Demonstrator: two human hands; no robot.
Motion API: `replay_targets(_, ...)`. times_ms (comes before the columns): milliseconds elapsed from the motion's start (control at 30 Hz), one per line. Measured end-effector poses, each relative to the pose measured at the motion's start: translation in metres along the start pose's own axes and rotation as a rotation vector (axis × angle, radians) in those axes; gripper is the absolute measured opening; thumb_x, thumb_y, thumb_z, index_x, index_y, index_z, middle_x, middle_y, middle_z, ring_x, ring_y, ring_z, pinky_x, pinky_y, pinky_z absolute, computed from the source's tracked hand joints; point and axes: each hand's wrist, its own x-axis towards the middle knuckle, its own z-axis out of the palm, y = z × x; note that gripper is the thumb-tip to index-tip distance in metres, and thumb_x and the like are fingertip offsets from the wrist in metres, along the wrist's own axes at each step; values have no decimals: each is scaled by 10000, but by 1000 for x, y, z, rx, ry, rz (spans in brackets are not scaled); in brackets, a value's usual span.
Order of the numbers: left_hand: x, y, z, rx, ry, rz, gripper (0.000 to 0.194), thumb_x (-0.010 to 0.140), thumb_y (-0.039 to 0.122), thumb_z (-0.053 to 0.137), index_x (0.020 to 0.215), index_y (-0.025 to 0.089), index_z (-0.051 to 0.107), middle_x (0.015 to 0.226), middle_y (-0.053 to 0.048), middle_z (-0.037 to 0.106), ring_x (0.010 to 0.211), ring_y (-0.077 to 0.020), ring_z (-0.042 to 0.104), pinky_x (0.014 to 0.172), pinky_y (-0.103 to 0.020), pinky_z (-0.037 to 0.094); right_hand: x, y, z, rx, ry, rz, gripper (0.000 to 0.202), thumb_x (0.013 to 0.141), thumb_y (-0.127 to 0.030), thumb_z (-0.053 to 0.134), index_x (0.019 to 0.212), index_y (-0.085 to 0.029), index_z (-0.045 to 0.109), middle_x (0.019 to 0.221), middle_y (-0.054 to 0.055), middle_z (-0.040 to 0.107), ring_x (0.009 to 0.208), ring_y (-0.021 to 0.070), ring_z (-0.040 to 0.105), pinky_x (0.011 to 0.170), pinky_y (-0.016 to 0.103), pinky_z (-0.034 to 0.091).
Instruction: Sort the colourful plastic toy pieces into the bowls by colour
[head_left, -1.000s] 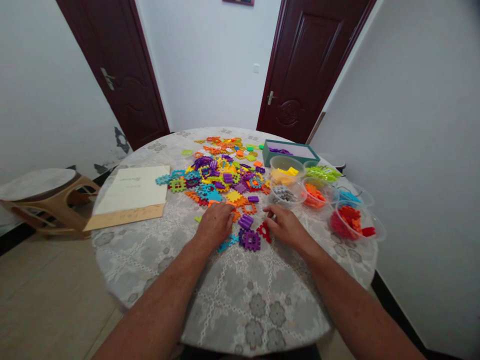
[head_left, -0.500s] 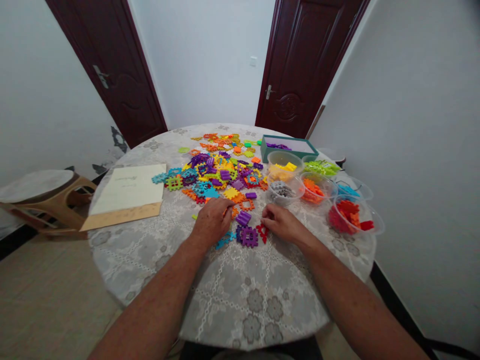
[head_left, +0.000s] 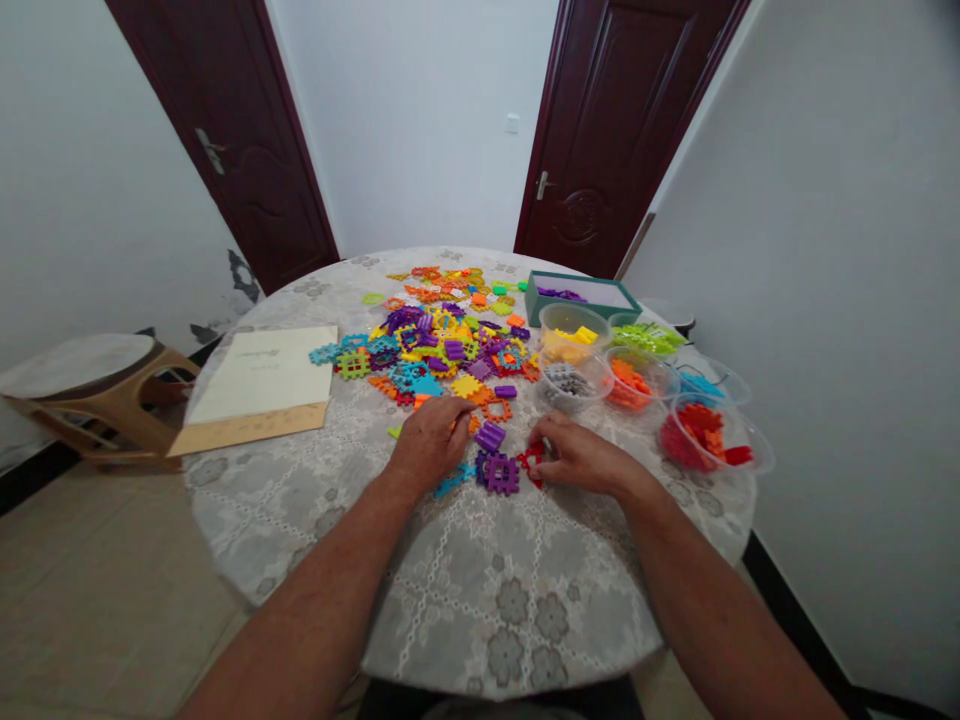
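Observation:
My left hand (head_left: 435, 437) rests at the near edge of the pile, its fingers curled and pressed together beside orange pieces; what they hold, if anything, is hidden. Thumb and fingers of my right hand (head_left: 576, 455) close around a red notched plastic building piece (head_left: 529, 457) low on the table. Between the hands lie a purple ridged piece (head_left: 490, 436), a purple square interlocking piece (head_left: 502, 475) and a light blue piece (head_left: 453, 482) partly under my left wrist. Beyond them spreads a pile of mixed coloured building pieces (head_left: 427, 340).
Clear plastic tubs of sorted pieces stand at the right, including a tub of red ones (head_left: 703, 440) and one of grey ones (head_left: 568, 384). Behind them is a green box (head_left: 585, 305). A paper sheet (head_left: 259, 375) lies left on the cloth-covered round table (head_left: 450, 600). A wooden stool (head_left: 112, 400) stands beyond.
My right hand has shifted slightly right, and its thumb and fingers have spread around the red piece. My left hand has barely moved. The whole view has tilted slightly.

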Motion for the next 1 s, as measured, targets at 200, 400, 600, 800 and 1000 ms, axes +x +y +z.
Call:
replay_targets(200,1,6,-5,-85,-15,-9,204,965,209,550,1082,171,712,1050,-101,772,986,-231,711,960,-397,540,10,13,7,373,25,78,126,859,-310,673,838,-198,618,752,-15,613,655,139,544,600,250,420)
replay_targets(400,3,15,-14,-351,-80,-139,282,958,323,604,1185,183,694,1077,-87,770,955,-206,724,880,-343,561,24,-3,25,841,278,43,207,837,-372,739,914,-216,626,713,-25,656,629,150,626,627,281,516)
replay_targets(600,5,17,-14,-622,-212,-318,210,898,346,653,1046,205,704,908,-42,776,787,-181,719,728,-305,564,32,-21,51,961,252,-57,255,864,-381,752,1054,-235,666,873,22,743,791,195,713,769,354,585)
replay_targets(800,12,10,-18,-787,-126,-625,119,882,311,602,942,214,568,702,-4,739,538,-159,664,480,-251,518,39,6,47,186,544,-191,265,975,-246,557,1203,-225,691,1148,111,700,1073,258,643,950,444,532)
replay_targets(1000,14,6,-19,-900,-37,-735,157,857,291,619,975,203,565,859,-77,786,734,-212,769,463,-226,516,51,13,55,-295,436,-167,270,988,-213,556,1219,-223,695,1202,128,659,1104,275,583,1006,443,471)
